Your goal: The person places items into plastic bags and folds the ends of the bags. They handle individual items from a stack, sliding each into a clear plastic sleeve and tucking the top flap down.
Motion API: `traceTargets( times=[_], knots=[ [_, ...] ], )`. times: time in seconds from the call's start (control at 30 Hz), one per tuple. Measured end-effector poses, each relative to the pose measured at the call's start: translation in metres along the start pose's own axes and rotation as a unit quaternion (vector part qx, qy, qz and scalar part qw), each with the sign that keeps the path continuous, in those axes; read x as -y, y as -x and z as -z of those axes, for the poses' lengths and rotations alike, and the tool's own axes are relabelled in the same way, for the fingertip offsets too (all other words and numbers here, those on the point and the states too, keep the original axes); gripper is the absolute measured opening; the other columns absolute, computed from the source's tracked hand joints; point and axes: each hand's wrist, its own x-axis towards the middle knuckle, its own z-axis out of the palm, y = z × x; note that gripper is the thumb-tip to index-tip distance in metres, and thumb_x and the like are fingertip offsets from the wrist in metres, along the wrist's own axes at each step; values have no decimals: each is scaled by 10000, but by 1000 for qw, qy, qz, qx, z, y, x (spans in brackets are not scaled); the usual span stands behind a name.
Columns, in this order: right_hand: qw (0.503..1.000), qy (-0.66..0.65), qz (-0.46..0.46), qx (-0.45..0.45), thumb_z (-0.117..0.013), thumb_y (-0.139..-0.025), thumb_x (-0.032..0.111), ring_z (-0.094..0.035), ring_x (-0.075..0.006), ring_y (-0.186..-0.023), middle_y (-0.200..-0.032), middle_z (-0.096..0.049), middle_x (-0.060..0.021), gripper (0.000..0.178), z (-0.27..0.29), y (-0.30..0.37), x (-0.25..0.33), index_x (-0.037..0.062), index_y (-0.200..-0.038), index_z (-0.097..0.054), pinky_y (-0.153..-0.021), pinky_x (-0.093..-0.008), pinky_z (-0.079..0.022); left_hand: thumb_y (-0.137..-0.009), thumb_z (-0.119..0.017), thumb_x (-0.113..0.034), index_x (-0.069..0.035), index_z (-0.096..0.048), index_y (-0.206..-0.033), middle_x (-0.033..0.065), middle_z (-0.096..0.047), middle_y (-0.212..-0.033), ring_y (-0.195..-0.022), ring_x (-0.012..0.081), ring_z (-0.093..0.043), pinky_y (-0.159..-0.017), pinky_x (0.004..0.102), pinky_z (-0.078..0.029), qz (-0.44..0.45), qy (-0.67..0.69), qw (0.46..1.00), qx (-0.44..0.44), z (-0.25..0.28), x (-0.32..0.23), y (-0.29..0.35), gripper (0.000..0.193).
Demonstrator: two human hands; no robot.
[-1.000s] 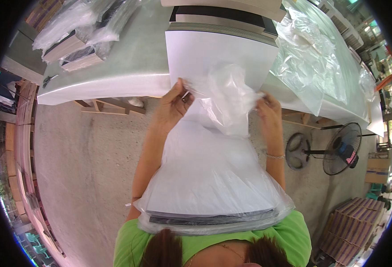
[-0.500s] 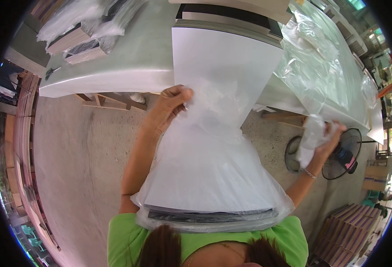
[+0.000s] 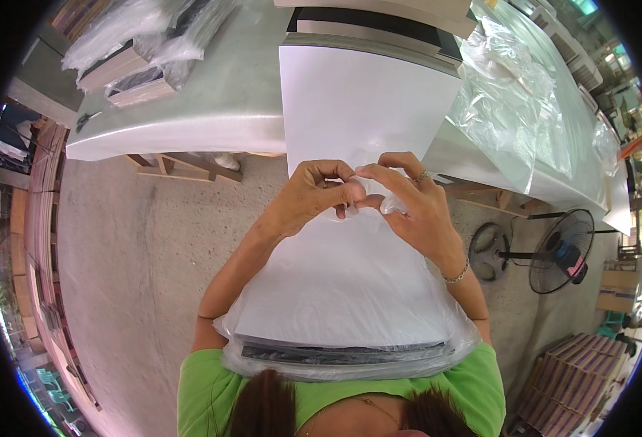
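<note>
A white-topped stack of flat panels (image 3: pixel 339 291) lies against my front inside a clear plastic bag (image 3: pixel 452 331); dark edges show at its near end. Above the bag's far end, my left hand (image 3: pixel 313 193) and my right hand (image 3: pixel 419 204) meet with fingertips almost touching. Both pinch thin clear plastic film (image 3: pixel 392 205), bunched between thumbs and fingers. Whether the film is a loose piece or part of the bag, I cannot tell. Just beyond my hands, another white-topped stack (image 3: pixel 368 102) reaches over the table edge.
Plastic-wrapped stacks (image 3: pixel 142 84) and scissors (image 3: pixel 88 120) lie on the covered table (image 3: pixel 226 95) at the left. Loose clear sheeting (image 3: pixel 517 109) spreads across its right side. A fan (image 3: pixel 561 251) stands to my right, with striped cartons (image 3: pixel 568 382) behind it.
My right hand has swung in from the far right, bringing crumpled clear plastic to my left hand. My left hand has moved slightly right and down. The bagged stack stays in place.
</note>
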Motion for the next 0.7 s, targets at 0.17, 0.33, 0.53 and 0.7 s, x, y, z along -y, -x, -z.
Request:
traceTargets(
  times=[0.17, 0.33, 0.53, 0.7],
  knots=[
    [999, -20, 36, -5, -621, -567, -94, -572, -141, -596, -983, -545, -26, 447, -6, -1, -6, 130, -953, -610, -436, -287, -409, -751, -732, -241, -33, -623, -786, 39, -593, -682, -601, 106, -576, -523, 233, -454, 6, 18, 1000, -14, -1, 2, -1, 237],
    [993, -109, 44, -18, -585, -591, -132, -597, -171, -670, -997, -581, -44, 337, -14, 0, -11, 74, -857, -589, -493, -276, -441, -750, -735, -258, -57, -609, -773, 20, -586, -705, -646, 100, -569, -529, 239, -454, 12, 56, 998, 17, 5, 6, -2, 238],
    [966, -259, 5, -21, -588, -696, -125, -561, -122, -684, -986, -621, -103, 196, -3, 0, -13, 37, -805, -569, -567, -225, -454, -759, -726, -276, -96, -589, -790, -30, -555, -753, -695, 64, -530, -569, 214, -445, 45, 125, 991, 19, 18, 19, -3, 228],
    [955, -289, -55, 32, -530, -727, -125, -506, -87, -642, -908, -601, -90, 205, 2, 5, -16, 27, -864, -534, -533, -208, -415, -784, -702, -270, -111, -587, -809, -48, -531, -747, -706, 43, -516, -579, 205, -440, 63, 112, 992, 0, 23, 24, -1, 198]
  ],
)
